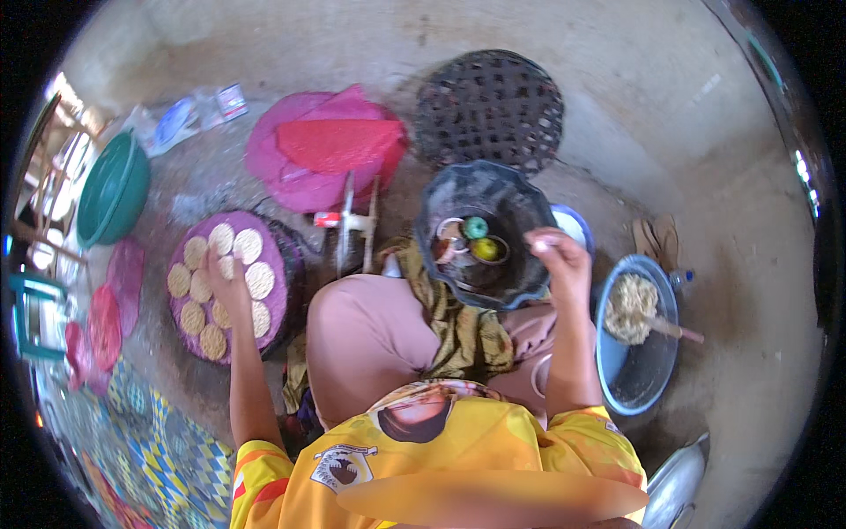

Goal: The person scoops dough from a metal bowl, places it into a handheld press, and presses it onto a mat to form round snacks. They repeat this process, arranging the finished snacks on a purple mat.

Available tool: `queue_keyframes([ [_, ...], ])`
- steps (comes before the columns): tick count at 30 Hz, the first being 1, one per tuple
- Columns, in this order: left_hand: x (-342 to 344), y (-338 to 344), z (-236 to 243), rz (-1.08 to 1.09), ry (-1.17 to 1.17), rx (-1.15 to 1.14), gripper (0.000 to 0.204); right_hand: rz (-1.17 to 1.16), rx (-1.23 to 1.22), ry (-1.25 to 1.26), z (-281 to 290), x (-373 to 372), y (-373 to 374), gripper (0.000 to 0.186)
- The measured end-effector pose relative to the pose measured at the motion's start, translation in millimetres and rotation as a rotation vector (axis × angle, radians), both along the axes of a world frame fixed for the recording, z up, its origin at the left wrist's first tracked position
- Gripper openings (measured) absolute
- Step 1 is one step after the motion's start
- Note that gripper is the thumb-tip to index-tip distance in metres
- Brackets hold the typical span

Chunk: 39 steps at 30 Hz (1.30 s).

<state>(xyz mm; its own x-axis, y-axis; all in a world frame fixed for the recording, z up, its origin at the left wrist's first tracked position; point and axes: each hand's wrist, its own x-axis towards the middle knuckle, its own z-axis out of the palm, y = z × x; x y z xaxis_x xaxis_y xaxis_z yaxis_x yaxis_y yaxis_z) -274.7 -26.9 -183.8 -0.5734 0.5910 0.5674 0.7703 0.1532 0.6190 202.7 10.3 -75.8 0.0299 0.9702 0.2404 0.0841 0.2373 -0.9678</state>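
My left hand [227,282] lies over a round purple board [189,333], its fingers stretched among several flat pale discs [259,280] and touching them. Near the right rim of a black, wavy-edged basin [441,198], my right hand [564,264] is raised with thumb and fingers pinched; what is between them is too small to make out. Inside that basin are a green round item [476,227], a yellow one [485,249] and small containers. At the right, a blue basin [634,370] holds a pale, lumpy mass [627,309] and a long-handled utensil [670,330].
Pink and red sheets [337,141], a dark woven tray [489,110] and a wooden-and-metal implement [348,234] lie ahead. A green tub [113,189] and patterned mat [141,432] are at left. Sandals [652,236], a bottle [681,279] and a metal vessel [679,476] line the right, beside the wall.
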Motion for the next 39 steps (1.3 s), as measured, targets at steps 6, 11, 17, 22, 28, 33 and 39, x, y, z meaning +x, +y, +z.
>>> queue_keyframes([
  [6, 184.5, 85.9, 47.6, -1.054, -0.266, -0.288, 0.038, -0.499, -0.17, 0.178, -27.5, 117.2, -75.4, 0.012],
  [11, 289.9, 133.1, 31.3, -1.336, 0.387, -0.94, 0.044, -0.378, -0.189, 0.312, -75.4, 130.8, -122.2, 0.012],
  [17, 332.9, 172.1, -23.1, -1.277, 0.686, -1.239, 0.047, -0.313, -0.054, 0.535, -105.0, 135.7, -131.9, 0.012],
  [22, 354.8, 184.5, -54.6, -1.221, 0.44, -1.196, 0.06, -0.319, -0.05, 0.449, -112.5, 136.6, -126.7, 0.012],
  [28, 391.2, 180.8, -81.5, -0.853, 0.392, -1.114, 0.067, -0.34, -0.065, 0.558, -112.1, 135.5, -125.5, 0.011],
  [33, 401.2, 177.1, -82.9, -0.771, 0.381, -1.129, 0.062, -0.358, -0.097, 0.523, -108.8, 135.7, -125.1, 0.011],
  [39, 365.4, 202.3, -29.4, -0.918, 0.04, -1.337, 0.046, -0.384, -0.065, 0.515, -108.8, 133.6, -123.4, 0.01],
])
